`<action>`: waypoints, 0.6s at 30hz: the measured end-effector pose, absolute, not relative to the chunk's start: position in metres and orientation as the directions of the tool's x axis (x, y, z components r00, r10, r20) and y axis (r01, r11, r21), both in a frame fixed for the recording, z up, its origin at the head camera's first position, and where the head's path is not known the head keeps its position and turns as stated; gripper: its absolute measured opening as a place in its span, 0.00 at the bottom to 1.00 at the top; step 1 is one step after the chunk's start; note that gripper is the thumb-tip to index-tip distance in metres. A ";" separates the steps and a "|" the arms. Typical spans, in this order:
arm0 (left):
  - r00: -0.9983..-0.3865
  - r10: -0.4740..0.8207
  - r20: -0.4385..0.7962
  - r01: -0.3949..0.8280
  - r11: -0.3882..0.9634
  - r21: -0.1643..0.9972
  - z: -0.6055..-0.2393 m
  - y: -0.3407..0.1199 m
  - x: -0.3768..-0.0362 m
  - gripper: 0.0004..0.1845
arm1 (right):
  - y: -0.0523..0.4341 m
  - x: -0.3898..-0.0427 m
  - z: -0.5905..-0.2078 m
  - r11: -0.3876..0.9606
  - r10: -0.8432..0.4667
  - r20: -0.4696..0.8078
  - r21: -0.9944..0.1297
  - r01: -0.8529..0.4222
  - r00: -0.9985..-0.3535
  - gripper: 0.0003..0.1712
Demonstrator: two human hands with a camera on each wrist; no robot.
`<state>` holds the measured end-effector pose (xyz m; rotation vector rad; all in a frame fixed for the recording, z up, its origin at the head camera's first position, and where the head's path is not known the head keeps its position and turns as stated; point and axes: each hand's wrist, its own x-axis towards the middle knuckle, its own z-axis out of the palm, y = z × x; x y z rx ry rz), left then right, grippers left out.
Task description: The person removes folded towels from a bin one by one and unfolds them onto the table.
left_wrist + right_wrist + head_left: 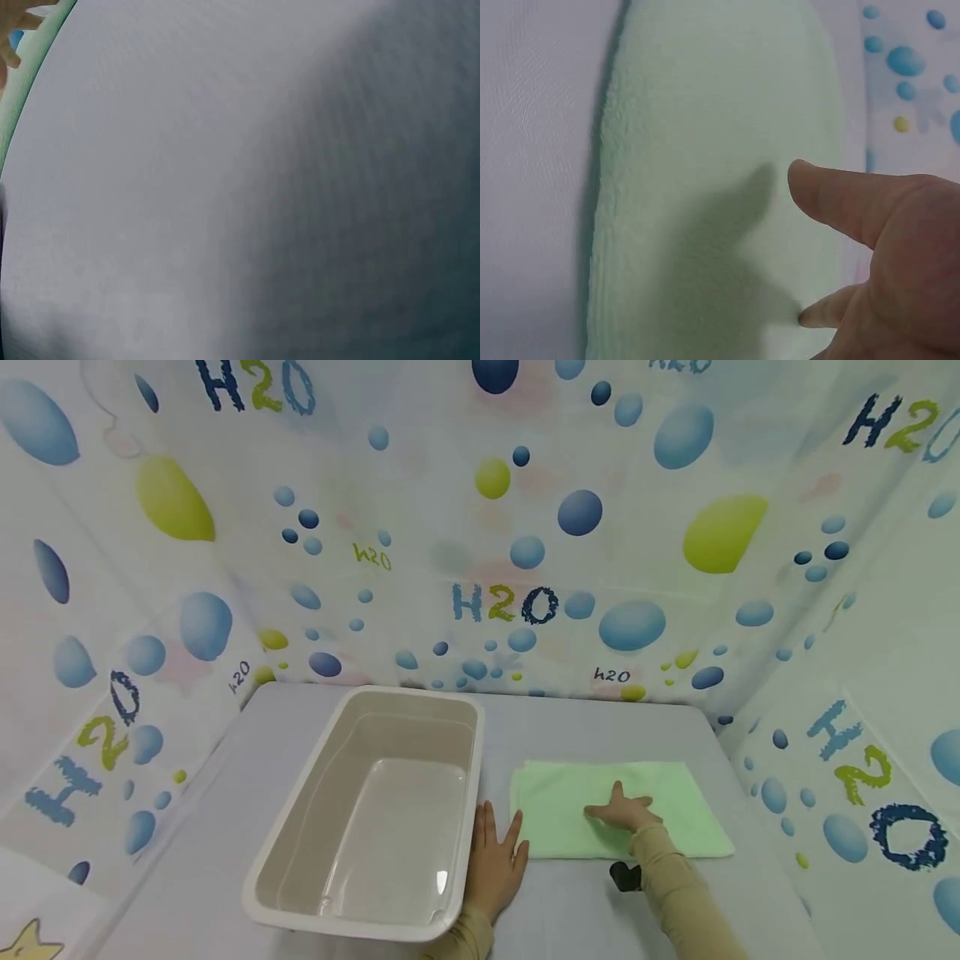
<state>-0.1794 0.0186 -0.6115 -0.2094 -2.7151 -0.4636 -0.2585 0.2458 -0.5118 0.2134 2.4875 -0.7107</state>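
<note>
A folded light green towel [622, 810] lies flat on the grey table [225, 810], right of a beige plastic tub [375, 814]. My right hand [624, 811] rests open on the middle of the towel, fingers spread. In the right wrist view the thumb [832, 195] hovers over the fluffy towel [705, 172]. My left hand [493, 856] lies flat on the table between the tub and the towel's left edge, fingers straight. The left wrist view shows mostly bare table [225, 187], with a sliver of towel [30, 67] at its upper left.
The tub is empty and stands at the table's left centre. Walls of curtain printed with bubbles and "H2O" [504, 603] close in the table on three sides. A small dark object [624, 876] sits under my right forearm.
</note>
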 end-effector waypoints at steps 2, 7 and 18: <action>-0.911 0.088 0.404 0.210 0.940 0.270 -0.614 0.017 -0.179 0.24 | 0.240 -0.261 -0.517 0.843 0.023 -0.553 -0.438 0.314 -0.833 0.57; -0.906 0.088 0.414 0.212 0.941 0.265 -0.616 0.021 -0.182 0.25 | 0.232 -0.266 -0.521 0.835 0.104 -0.555 -0.402 0.375 -0.826 0.65; -0.964 0.084 0.252 0.171 0.922 0.348 -0.613 0.016 -0.182 0.29 | 0.216 -0.258 -0.553 0.786 0.238 -0.552 -0.374 0.492 -0.799 0.82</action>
